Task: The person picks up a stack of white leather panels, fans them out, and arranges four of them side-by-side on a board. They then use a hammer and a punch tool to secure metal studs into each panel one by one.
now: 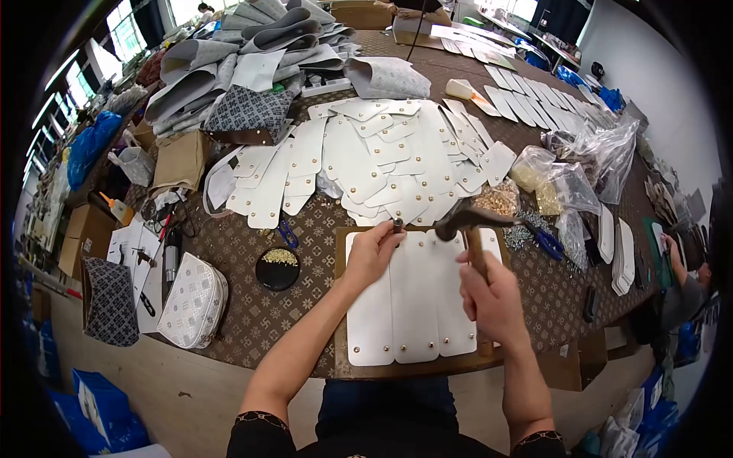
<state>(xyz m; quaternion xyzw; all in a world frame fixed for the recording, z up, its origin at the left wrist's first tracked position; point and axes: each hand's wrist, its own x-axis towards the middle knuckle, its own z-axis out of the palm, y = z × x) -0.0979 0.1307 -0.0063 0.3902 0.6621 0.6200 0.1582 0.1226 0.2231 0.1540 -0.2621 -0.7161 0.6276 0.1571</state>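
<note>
Presently working at the lower centre of the frame, on the table (252, 305), over a board (405, 368) bearing a white panel (416, 298) that is lying flat, studded along its top and bottom edges. Gripping the hammer (467, 229) in the right hand (489, 294), fingers wrapped shut round the handle, with the head raised just right of the punch (397, 224). Pinching that punch upright at the panel's top edge with the left hand (372, 252), thumb and fingers closed about it, heel resting on the panel.

Probably calling for a short, square blow: holding the punch plumb over the stud, tucking fingertips below its top, pressing the panel down against sliding on the board, and landing the hammer face flat rather than glancing.

Struggling to make out several things. Smearing toward the rim are the heap (382, 160) of panels in the upper centre and the bags (565, 183) at the right. Crossing the board's near corners are both forearms. Showing only as gold specks are the contents of the dish (277, 267) left of the board. Hiding in the right fist is the lower handle, and behind the left fingers the stud under the punch tip.
</note>
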